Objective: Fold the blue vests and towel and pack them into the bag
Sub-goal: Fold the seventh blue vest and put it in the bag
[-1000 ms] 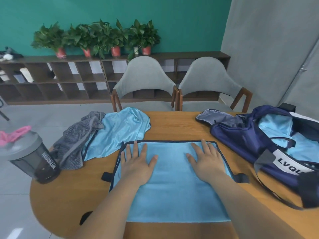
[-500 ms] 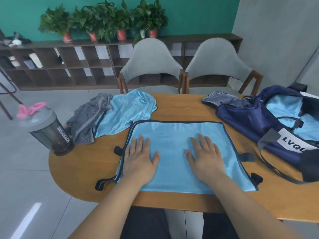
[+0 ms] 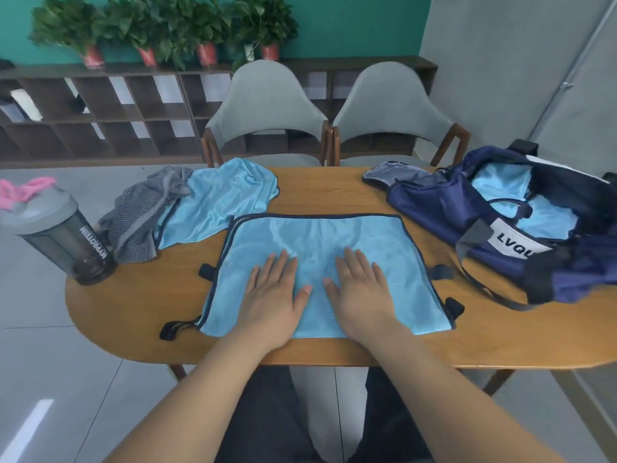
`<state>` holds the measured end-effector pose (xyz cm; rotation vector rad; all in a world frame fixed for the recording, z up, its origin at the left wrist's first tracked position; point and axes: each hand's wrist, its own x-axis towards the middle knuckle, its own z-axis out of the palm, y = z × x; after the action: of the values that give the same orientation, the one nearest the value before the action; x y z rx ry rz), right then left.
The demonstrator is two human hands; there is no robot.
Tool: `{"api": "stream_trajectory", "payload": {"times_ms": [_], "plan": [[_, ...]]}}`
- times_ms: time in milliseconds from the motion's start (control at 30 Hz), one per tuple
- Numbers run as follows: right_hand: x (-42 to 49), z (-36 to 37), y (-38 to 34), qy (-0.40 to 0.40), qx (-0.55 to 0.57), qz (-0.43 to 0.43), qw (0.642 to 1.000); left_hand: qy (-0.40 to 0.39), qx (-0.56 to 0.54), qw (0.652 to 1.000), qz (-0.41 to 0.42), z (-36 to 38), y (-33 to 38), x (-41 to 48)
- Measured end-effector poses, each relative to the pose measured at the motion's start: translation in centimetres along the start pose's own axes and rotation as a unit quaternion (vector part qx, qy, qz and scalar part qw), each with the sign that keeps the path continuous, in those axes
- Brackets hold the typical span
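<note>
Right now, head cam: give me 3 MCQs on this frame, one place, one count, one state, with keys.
1. Where is the shaker bottle?
A. table's left end
B. inside the bag
C. on a chair

2. How many grey chairs stand behind the table?
A. one
B. two
C. four

3. How are the hands on the flat blue vest?
A. gripping its corners
B. lifted off it
C. pressed flat, palms down

Key: 1 A, it stands beside the grey towel. 2 B, two chair backs show. 3 C, the left hand and right hand lie open, fingers spread on the cloth.
</note>
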<state>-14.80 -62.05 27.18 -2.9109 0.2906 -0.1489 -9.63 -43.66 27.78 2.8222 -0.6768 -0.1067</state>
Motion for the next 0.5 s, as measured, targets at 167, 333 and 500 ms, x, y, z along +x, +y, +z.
{"api": "stream_trajectory", "payload": {"times_ms": [167, 333, 500], "plan": [[-1.1, 0.6, 2.7, -0.006, -0.001, 0.015, 1.000, -0.003, 0.038, 0.998, -0.048, 0.2, -3.2, -0.7], [-1.8, -1.2, 7.7, 0.002, -0.016, 0.041, 0.999, -0.010, 0.046, 0.998, -0.035, -0.9, -7.4, -1.1], [-2.4, -1.8, 8.6, -0.014, -0.001, 0.032, 0.999, -0.016, 0.044, 0.999, -0.019, -1.2, -8.0, -0.6]]}}
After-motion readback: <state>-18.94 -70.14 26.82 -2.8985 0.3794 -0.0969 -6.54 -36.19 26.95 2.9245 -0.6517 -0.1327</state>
